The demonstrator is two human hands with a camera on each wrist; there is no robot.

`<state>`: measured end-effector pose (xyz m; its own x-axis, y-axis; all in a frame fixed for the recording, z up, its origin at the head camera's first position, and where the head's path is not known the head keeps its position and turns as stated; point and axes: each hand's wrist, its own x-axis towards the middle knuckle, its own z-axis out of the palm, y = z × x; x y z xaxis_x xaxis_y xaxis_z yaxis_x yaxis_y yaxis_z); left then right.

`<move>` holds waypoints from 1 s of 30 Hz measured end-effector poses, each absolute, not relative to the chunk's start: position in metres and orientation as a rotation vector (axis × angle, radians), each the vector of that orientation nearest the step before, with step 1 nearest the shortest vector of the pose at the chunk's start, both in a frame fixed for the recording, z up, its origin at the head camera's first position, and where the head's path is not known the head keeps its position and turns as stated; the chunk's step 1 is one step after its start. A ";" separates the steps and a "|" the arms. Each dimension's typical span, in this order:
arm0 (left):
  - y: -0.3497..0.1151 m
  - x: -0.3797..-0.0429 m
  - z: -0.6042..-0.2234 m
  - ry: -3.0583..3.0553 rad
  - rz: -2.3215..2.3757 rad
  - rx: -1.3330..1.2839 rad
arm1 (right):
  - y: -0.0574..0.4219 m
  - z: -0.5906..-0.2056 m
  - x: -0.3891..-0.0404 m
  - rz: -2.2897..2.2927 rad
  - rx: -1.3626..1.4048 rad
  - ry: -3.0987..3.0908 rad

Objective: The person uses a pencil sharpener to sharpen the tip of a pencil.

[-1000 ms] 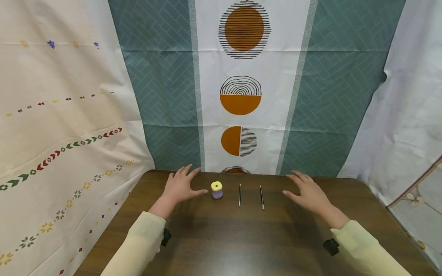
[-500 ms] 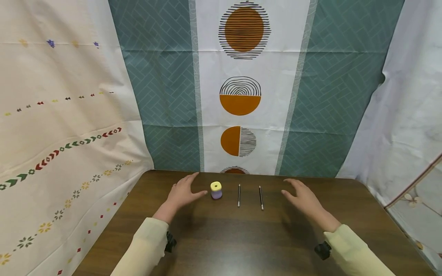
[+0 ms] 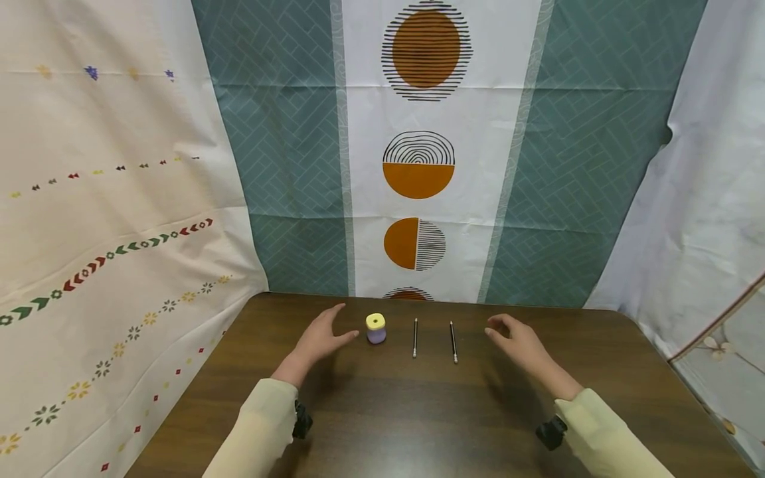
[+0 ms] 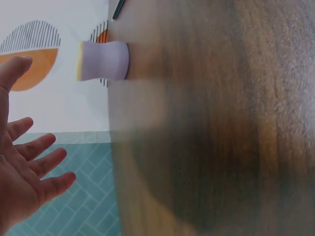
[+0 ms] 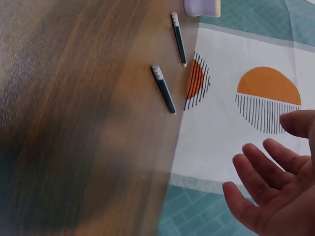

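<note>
A small purple holder with a yellow top (image 3: 376, 328) stands upright on the dark wooden table, a hole in its top. In the left wrist view, the holder's waisted side (image 4: 104, 60) shows. My left hand (image 3: 317, 340) hovers just left of it, fingers extended, thumb pointing at it without visible contact. To the holder's right lie two black pencils with white ends, the nearer-to-holder pencil (image 3: 415, 338) and the right-hand pencil (image 3: 453, 342), roughly parallel and apart. Right of both, my right hand (image 3: 521, 344) hovers with loosely bent fingers and holds nothing.
Behind the brown wooden table (image 3: 382, 411) hangs a teal and white cloth (image 3: 418, 259) with orange circle prints. A patterned cream cloth (image 3: 119, 265) borders the left side, and a pale cloth (image 3: 693, 265) the right.
My hands have lowered slightly and drawn a little inward. Their spread fingers have come closer together, the right hand's fingers bending more. The holder and pencils stay in place.
</note>
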<state>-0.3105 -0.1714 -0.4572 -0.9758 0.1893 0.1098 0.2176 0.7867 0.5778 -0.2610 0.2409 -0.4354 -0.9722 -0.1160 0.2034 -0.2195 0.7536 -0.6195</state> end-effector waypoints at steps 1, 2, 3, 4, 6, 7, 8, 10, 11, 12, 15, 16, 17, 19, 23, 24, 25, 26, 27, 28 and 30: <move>-0.171 -0.311 -0.459 -2.924 -0.962 -0.332 | 0.241 -0.436 -0.262 1.028 0.255 -2.805; -0.170 -0.312 -0.460 -2.924 -0.966 -0.330 | 0.240 -0.437 -0.263 1.041 0.241 -2.811; -0.169 -0.312 -0.461 -2.926 -0.969 -0.328 | 0.240 -0.438 -0.264 1.045 0.232 -2.818; -0.168 -0.312 -0.463 -2.928 -0.982 -0.323 | 0.240 -0.439 -0.265 1.055 0.221 -2.824; -0.167 -0.313 -0.466 -2.930 -0.991 -0.320 | 0.240 -0.440 -0.267 1.079 0.216 -2.833; -0.166 -0.313 -0.467 -2.931 -0.997 -0.317 | 0.239 -0.441 -0.268 1.105 0.216 -2.839; -0.165 -0.314 -0.469 -2.930 -0.999 -0.316 | 0.239 -0.442 -0.269 1.139 0.209 -2.840; -0.164 -0.314 -0.471 -2.927 -1.001 -0.316 | 0.238 -0.443 -0.270 1.233 0.186 -2.838; -0.163 -0.314 -0.472 -2.925 -1.004 -0.316 | 0.238 -0.443 -0.271 1.286 0.173 -2.833; -0.162 -0.314 -0.473 -2.923 -1.011 -0.315 | 0.238 -0.444 -0.271 1.340 0.160 -2.829; -0.161 -0.315 -0.475 -2.918 -1.031 -0.317 | 0.237 -0.447 -0.273 1.487 0.117 -2.813; -0.160 -0.315 -0.476 -2.916 -1.042 -0.315 | 0.237 -0.448 -0.274 1.527 0.105 -2.809; -0.160 -0.315 -0.477 -2.914 -1.048 -0.314 | 0.236 -0.450 -0.275 1.571 0.092 -2.806; -0.159 -0.316 -0.478 -2.912 -1.053 -0.308 | 0.236 -0.453 -0.277 1.648 0.071 -2.806; -0.158 -0.316 -0.481 -2.915 -1.051 -0.307 | 0.233 -0.461 -0.282 1.785 0.015 -2.798; -0.157 -0.316 -0.481 -2.916 -1.053 -0.308 | 0.232 -0.463 -0.283 1.802 0.004 -2.796; -0.157 -0.316 -0.481 -2.916 -1.054 -0.311 | 0.231 -0.465 -0.284 1.821 -0.001 -2.793; -0.157 -0.316 -0.481 -2.915 -1.055 -0.313 | 0.230 -0.467 -0.285 1.834 -0.010 -2.788; -0.157 -0.316 -0.480 -2.913 -1.056 -0.317 | 0.229 -0.469 -0.286 1.846 -0.009 -2.786; -0.157 -0.316 -0.480 -2.910 -1.059 -0.318 | 0.229 -0.471 -0.287 1.860 -0.005 -2.780; -0.157 -0.317 -0.479 -2.905 -1.062 -0.317 | 0.227 -0.475 -0.289 1.895 0.005 -2.771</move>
